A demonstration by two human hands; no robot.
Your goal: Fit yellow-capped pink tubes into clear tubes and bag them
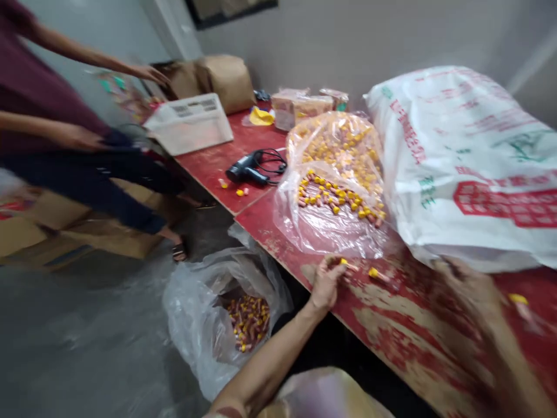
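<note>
At the table's front edge, my left hand has its fingers closed on a small yellow-capped pinkish piece. A second piece of the same kind lies just to its right on the red tabletop. My right hand is smeared by motion at the lower edge of a large white printed sack; its fingers do not show clearly. Further right, another yellow-capped piece is blurred on the table. Beyond my left hand lies a clear plastic bag with many such pieces in and at its mouth.
Below the table's edge, an open plastic bag on the floor holds more pieces. A black hair dryer, a white crate and packed bundles occupy the table's far end. Another person stands at left by cardboard.
</note>
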